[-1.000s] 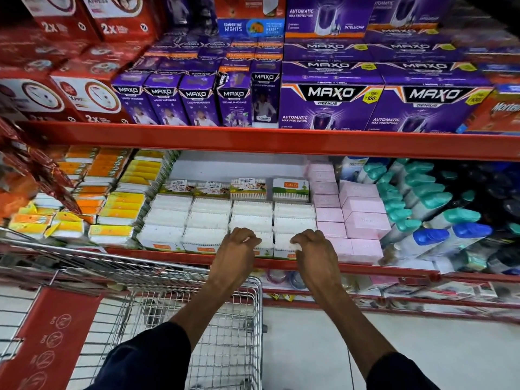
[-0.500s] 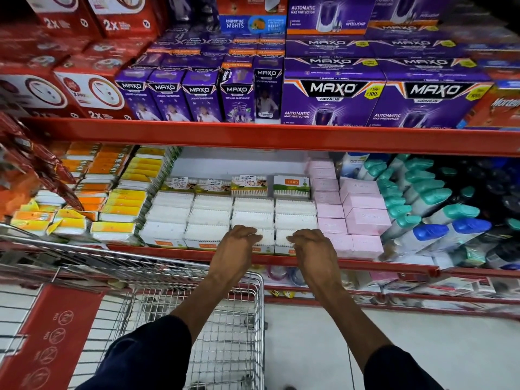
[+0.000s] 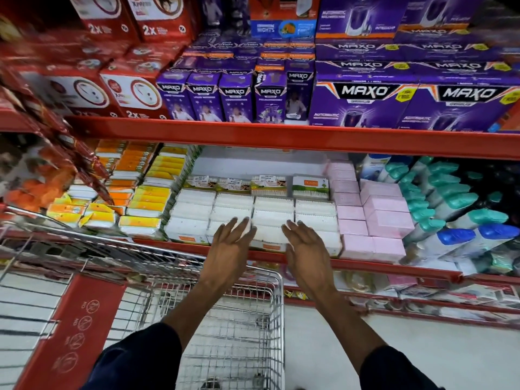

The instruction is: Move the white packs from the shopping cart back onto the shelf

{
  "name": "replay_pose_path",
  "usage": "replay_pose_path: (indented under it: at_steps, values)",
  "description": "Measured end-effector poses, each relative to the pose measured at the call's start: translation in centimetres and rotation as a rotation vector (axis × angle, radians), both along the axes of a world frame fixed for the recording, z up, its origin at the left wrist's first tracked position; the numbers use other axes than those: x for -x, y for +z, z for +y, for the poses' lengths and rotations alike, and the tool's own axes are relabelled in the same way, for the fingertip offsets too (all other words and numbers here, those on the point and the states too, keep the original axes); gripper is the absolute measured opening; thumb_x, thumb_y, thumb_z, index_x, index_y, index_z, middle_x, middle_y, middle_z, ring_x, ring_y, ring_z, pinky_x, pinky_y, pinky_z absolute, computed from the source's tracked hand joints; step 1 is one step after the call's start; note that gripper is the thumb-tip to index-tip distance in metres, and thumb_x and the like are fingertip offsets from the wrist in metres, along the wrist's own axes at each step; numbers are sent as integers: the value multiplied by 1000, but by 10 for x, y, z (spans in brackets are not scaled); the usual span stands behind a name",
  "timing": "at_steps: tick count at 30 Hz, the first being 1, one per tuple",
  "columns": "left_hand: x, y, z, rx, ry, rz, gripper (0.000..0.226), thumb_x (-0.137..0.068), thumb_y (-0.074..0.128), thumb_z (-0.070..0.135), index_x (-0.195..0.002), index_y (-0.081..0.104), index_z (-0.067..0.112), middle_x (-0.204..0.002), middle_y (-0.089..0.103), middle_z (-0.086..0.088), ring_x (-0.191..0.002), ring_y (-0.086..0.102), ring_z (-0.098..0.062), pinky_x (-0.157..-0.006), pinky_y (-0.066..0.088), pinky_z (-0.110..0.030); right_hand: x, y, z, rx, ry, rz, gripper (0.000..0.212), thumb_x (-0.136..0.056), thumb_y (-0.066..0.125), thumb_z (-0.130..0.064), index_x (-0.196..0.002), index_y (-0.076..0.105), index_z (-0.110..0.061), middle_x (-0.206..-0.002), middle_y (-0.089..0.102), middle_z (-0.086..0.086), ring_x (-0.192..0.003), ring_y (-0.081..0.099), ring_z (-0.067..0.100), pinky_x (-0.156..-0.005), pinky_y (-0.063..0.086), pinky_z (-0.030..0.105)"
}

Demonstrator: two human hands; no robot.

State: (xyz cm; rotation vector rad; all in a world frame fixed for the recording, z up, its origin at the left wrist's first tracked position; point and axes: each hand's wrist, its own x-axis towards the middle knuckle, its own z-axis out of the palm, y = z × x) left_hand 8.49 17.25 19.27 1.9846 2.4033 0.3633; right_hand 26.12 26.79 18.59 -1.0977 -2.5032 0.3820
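Several white packs lie in neat rows on the middle red shelf, filling its front to the edge. My left hand and my right hand hover side by side at the front row, fingers spread and palms facing each other, holding nothing. The wire shopping cart stands below my arms; the part of its basket in view holds no white packs.
Pink boxes sit right of the white packs, with teal and blue capped bottles beyond. Yellow and orange packs are on the left. Purple Maxo boxes and red boxes fill the upper shelf. A red cart flap is at lower left.
Both hands were curled down on the front row of white packs; now they have lifted off with fingers spread. The view has shifted slightly.
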Motion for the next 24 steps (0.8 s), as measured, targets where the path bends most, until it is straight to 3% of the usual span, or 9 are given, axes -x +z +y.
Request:
replay_pose_path:
  at_steps: [5,10,13,17,20,24]
  values:
    - [61,-6,-38,20,114,21,54,-86,62,-1,-138,47,6,-148,45,-18,-140,36,-36,-112,38,-55,69,0,-34,11,147,-6,56,-83,68,2,-135,53,-11,-143,52,6,-136,43,23,-115,33,42]
    - [107,-2,-59,32,176,-22,54,-75,66,-15,-126,59,1,-131,62,-21,-127,53,-36,-105,46,-47,130,-2,-54,81,207,-71,73,-77,56,17,-142,44,-15,-151,40,2,-142,32,20,-112,17,27]
    - [117,-5,-58,32,140,-42,58,-71,66,-17,-125,61,4,-127,65,-18,-122,58,-34,-99,51,-43,139,-1,-57,119,150,-166,83,-72,54,23,-143,42,-19,-153,38,0,-143,29,18,-114,30,33]
    - [127,-8,-57,60,90,-36,49,-77,62,-9,-123,61,7,-122,68,-17,-114,61,-32,-95,56,-41,144,5,-63,85,111,-226,75,-77,54,22,-140,44,-18,-150,43,3,-141,34,19,-110,38,37]
    - [124,3,-62,57,54,-9,36,-86,60,5,-123,62,8,-127,66,-14,-118,59,-33,-102,50,-44,143,9,-68,68,91,-240,67,-82,54,14,-140,44,-18,-150,45,3,-141,33,21,-111,36,37]
    - [115,39,-65,-146,21,26,39,-92,58,25,-129,59,14,-140,57,-5,-130,49,-28,-112,39,-48,136,49,-74,-83,32,-80,50,-91,60,-8,-138,48,-13,-146,48,7,-138,39,25,-115,27,39]
